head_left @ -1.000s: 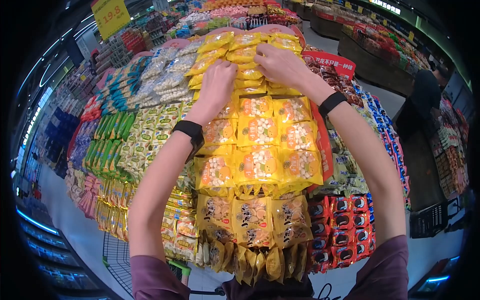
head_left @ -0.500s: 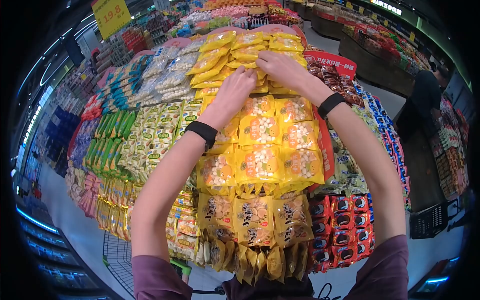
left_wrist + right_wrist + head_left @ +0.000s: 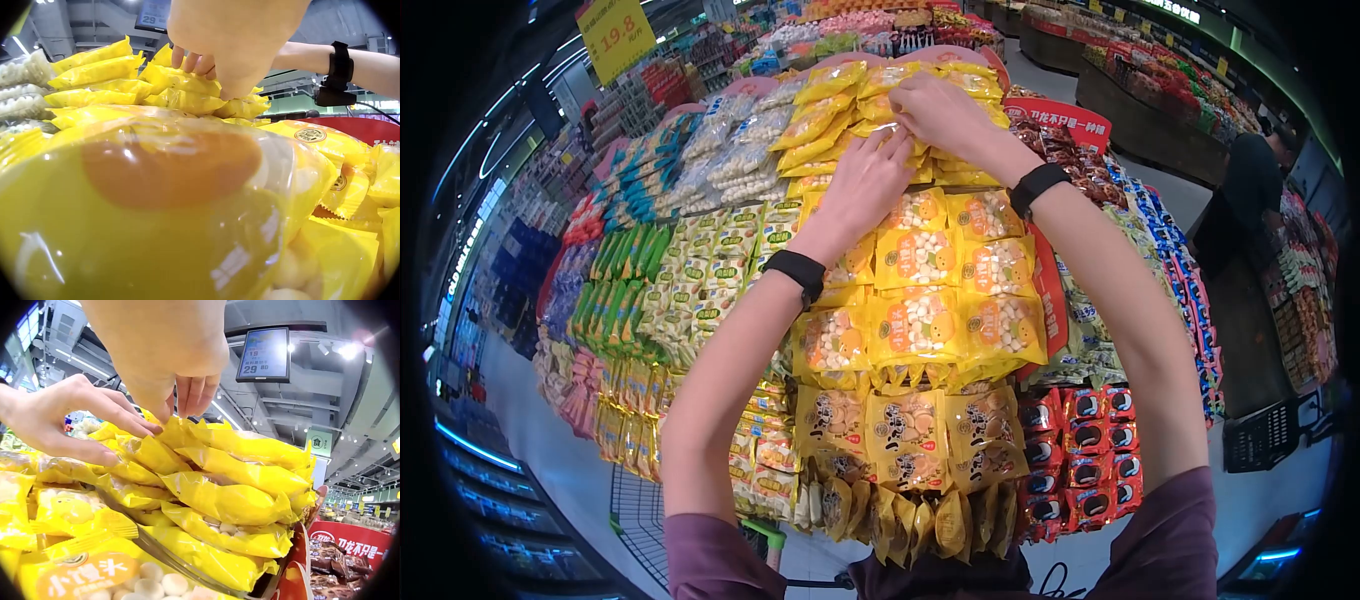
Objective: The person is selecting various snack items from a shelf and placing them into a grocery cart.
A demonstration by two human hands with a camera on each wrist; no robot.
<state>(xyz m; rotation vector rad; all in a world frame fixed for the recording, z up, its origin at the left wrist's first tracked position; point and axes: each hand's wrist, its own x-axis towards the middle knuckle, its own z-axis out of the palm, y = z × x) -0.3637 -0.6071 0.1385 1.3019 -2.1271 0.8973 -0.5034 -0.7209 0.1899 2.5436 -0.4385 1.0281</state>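
Note:
My left hand lies over the stacked yellow bags of small round white snacks. In the right wrist view the left hand's fingers stretch out fairly straight against a bag end. Close beside it, my right hand bends down from above. Its thumb and curled fingers pinch the top end of a yellow bag on the upper stack. Partly under these hands is a pile of layered yellow bags. A glossy yellow bag fills the near part of the left wrist view.
Rows of flat yellow bags face me below, with brown biscuit bags beneath them. Clear bags of white snacks adjoin on the left. A red sign board edges the right side. A person stands farther right.
My left hand has moved right along the yellow bags, closer to the right hand, and its fingers have straightened. The right hand has shifted slightly up and left.

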